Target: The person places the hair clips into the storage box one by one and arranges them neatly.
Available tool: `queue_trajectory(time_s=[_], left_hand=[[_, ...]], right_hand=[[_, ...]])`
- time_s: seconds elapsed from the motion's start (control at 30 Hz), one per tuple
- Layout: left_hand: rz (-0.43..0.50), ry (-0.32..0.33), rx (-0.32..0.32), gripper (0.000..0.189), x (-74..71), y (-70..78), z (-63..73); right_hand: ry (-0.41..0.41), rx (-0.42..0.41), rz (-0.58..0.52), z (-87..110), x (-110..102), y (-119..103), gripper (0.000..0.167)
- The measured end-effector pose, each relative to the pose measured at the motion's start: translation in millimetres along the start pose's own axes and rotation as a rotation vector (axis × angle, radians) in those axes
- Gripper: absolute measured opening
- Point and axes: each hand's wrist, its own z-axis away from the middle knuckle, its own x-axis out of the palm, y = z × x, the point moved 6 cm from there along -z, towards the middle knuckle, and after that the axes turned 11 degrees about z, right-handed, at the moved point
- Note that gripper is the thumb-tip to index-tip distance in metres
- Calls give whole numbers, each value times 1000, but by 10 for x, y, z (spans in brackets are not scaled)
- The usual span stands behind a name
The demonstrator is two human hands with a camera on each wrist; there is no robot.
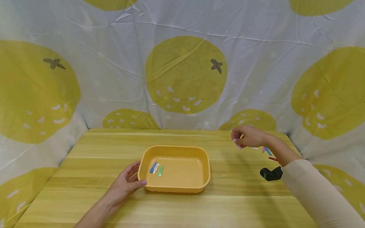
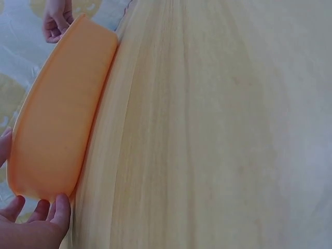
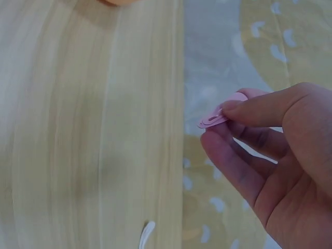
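Note:
A pink snap hair clip is pinched between the thumb and fingers of my right hand, raised above the table's right side. My left hand grips the left end of a yellow-orange plastic basin, thumb at the near corner of its rim. Inside the basin, toward its left, lie a blue hair clip, a white hair clip and a green hair clip. The left wrist view shows the basin's outer wall with fingers against its end.
Below the right forearm lie a white clip, a pink clip, a blue clip and a red clip. Nearer stands a black object, partly behind the sleeve. A fruit-patterned cloth hangs behind the wooden table.

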Motion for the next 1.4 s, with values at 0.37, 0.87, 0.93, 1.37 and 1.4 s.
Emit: queue_trajectory(time_s=[0.37,0.87,0.93,1.37,1.4], left_hand=[[-20,14,2,79,9,13,23],[0,29,-11,79,49,4,52],[-3,32,-10,79,45,4,56],[-9,37,-10,79,34,-11,54],[-9,37,-10,79,36,-9,54]], right_hand=[[-7,-30,-58,-147,99,-160,7],[-39,-62,-81,-383,242,-378,4],[-45,-64,-87,-413,250,-416,4],[-50,-97,-110,-607,342,-619,7],[-53,-102,-108,-624,350,-645,7]])
